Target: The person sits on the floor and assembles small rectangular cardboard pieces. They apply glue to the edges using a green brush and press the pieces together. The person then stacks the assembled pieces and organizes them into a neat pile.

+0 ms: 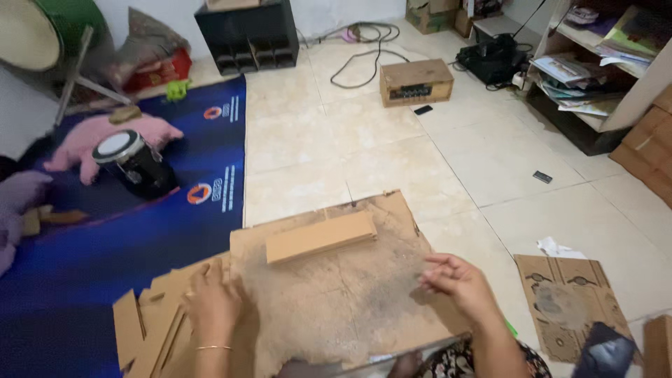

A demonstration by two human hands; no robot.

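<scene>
A large brown board point(336, 294) lies on the tiled floor in front of me, its surface dusty and scuffed. A stack of narrow cardboard strips point(320, 236) rests on its far part. My left hand point(212, 302) presses flat on the board's left edge, beside loose cardboard pieces point(150, 325). My right hand point(456, 281) hovers over the board's right side with fingers curled loosely, and nothing shows in it.
A blue mat point(105, 238) covers the floor at left, with a small black drum point(135, 163) and a pink soft toy point(105, 133) on it. A printed cardboard piece point(570, 301) lies at right. A wooden box point(416, 82), cables and shelves stand farther back.
</scene>
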